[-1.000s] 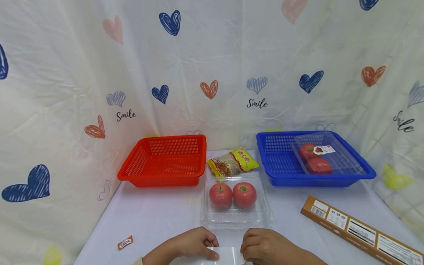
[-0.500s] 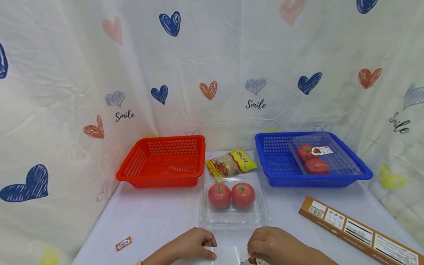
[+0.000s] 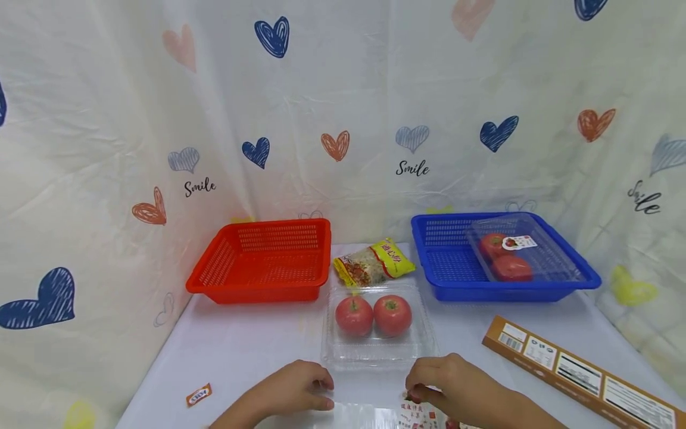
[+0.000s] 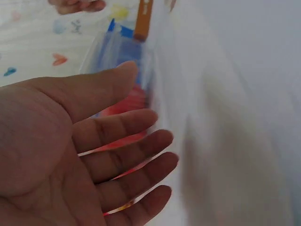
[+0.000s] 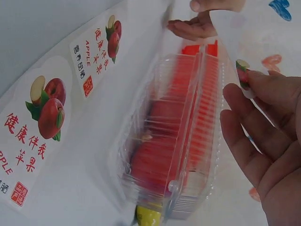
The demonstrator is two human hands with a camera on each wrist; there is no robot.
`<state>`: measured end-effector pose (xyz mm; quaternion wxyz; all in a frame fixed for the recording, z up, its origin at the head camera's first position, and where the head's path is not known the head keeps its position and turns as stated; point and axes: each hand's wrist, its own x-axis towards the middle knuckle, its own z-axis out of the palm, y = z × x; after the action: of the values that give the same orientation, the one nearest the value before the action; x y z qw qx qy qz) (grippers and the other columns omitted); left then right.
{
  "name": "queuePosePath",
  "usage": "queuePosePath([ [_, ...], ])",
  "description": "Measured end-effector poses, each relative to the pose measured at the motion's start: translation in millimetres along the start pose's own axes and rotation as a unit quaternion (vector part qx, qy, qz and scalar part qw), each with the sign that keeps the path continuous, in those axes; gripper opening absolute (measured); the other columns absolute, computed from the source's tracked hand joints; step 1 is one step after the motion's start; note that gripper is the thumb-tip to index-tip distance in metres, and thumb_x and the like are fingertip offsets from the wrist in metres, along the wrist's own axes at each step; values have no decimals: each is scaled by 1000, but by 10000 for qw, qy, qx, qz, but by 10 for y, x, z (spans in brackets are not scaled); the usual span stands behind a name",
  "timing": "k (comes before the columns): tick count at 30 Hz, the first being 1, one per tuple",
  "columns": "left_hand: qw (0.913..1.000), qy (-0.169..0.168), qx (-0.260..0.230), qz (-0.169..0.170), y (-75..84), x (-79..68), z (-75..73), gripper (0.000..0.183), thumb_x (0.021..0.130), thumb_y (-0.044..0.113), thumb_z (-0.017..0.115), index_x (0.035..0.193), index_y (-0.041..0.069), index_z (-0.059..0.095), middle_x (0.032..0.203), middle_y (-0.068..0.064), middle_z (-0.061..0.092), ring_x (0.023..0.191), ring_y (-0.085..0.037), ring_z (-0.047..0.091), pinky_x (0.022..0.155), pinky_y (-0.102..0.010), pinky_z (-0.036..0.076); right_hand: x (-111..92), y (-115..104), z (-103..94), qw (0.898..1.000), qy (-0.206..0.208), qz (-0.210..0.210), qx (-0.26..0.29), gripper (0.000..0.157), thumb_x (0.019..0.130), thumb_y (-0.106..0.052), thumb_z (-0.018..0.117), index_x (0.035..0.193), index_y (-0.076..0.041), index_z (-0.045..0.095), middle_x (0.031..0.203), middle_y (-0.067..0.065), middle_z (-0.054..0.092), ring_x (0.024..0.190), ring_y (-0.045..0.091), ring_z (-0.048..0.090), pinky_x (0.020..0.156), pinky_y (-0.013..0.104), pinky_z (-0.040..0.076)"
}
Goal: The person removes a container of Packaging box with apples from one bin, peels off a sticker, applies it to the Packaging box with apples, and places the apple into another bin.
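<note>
My right hand (image 3: 455,384) pinches a white apple sticker (image 5: 242,73) between thumb and fingers, and the sticker stands raised in the right wrist view. Below it lies a label sheet (image 3: 359,415) at the table's front edge; more printed apple stickers (image 5: 42,113) show on it. My left hand (image 3: 292,387), fingers spread and slightly bent, is beside the sheet's left end and holds nothing; its palm faces the left wrist camera (image 4: 61,141). Just beyond both hands stands a clear plastic clamshell box (image 3: 375,356) with two red apples (image 3: 393,316) inside.
Behind the box lies a yellow food packet (image 3: 375,265). A red basket (image 3: 262,292) stands back left; a blue basket (image 3: 445,292) back right bears another clear box of apples (image 3: 513,268). A long brown carton (image 3: 584,375) lies right, a small orange wrapper (image 3: 199,394) left.
My left hand has drawn off to the left, away from the sheet. My right hand has shifted to the right, and the apple sticker it pinches has come into view.
</note>
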<state>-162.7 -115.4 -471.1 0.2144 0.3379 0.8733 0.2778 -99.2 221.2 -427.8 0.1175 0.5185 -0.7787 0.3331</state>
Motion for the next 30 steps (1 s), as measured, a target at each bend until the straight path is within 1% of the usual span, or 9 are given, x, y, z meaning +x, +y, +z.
queuePosePath([
  [3, 10000, 64, -15, -40, -74, -92, -230, 18, 83, 36, 76, 93, 21, 72, 81, 18, 62, 75, -2, 56, 69, -25, 50, 45, 53, 11, 9994, 121, 262, 183, 28, 85, 4, 72, 102, -16, 63, 93, -7, 66, 82, 0, 62, 70, 12, 50],
  [5, 9994, 211, -256, -115, -135, -96, -322, 20, 85, 37, 74, 95, 19, 71, 80, 16, 63, 75, -4, 58, 67, -26, 50, 79, 90, 23, 9981, 177, 498, 331, 35, 80, 9, 73, 103, -16, 63, 93, -7, 66, 82, 3, 64, 70, 15, 52],
  [9, 9929, 671, -935, -298, -259, 44, -326, 34, 90, 40, 69, 110, 13, 66, 84, 10, 65, 78, -10, 61, 69, -27, 52, 143, 142, 12, 9902, 129, 1192, 721, 33, 84, 6, 71, 107, -17, 65, 94, -7, 68, 84, 7, 66, 72, 22, 55],
  [12, 9784, 899, -1805, -456, -312, 183, -248, 45, 93, 38, 66, 121, 5, 59, 87, 1, 68, 78, -17, 65, 70, -31, 55, 219, 182, -26, 9794, 25, 1824, 864, 27, 89, 0, 67, 109, -18, 67, 95, -10, 68, 86, 6, 65, 74, 25, 55],
  [15, 9517, 988, -2810, -748, -311, 275, -182, 51, 93, 35, 67, 128, -1, 53, 87, -8, 69, 77, -25, 67, 70, -36, 57, 319, 239, -62, 9710, -12, 2211, 909, 23, 92, -1, 65, 108, -17, 68, 95, -10, 68, 88, 7, 64, 76, 27, 56],
  [19, 9201, 1102, -3608, -1055, -290, 331, -146, 53, 93, 30, 67, 131, -1, 48, 87, -10, 67, 75, -26, 67, 72, -37, 58, 454, 329, -112, 9652, -6, 2498, 772, 20, 94, -1, 61, 108, -14, 66, 97, -8, 65, 90, 9, 62, 77, 28, 54],
  [22, 9028, 1160, -4002, -1065, -280, 357, -140, 53, 92, 25, 68, 133, -1, 46, 85, -11, 66, 72, -25, 66, 73, -38, 58, 549, 412, -147, 9624, -7, 2615, 736, 20, 95, -1, 59, 111, -11, 64, 101, -5, 64, 93, 12, 59, 78, 29, 52],
  [25, 8933, 1184, -4221, -989, -264, 372, -142, 53, 92, 23, 68, 133, -2, 45, 83, -10, 65, 70, -24, 65, 72, -39, 58, 645, 503, -169, 9607, -12, 2652, 821, 24, 95, 1, 58, 117, -10, 62, 104, -3, 63, 96, 15, 58, 81, 30, 52],
  [30, 8934, 1202, -4216, -983, -234, 370, -146, 52, 92, 22, 68, 132, -1, 46, 80, -9, 64, 66, -22, 63, 70, -37, 58, 784, 611, -187, 9588, -171, 2720, 794, 33, 95, 3, 58, 125, -10, 60, 103, -3, 63, 96, 15, 60, 85, 31, 53],
])
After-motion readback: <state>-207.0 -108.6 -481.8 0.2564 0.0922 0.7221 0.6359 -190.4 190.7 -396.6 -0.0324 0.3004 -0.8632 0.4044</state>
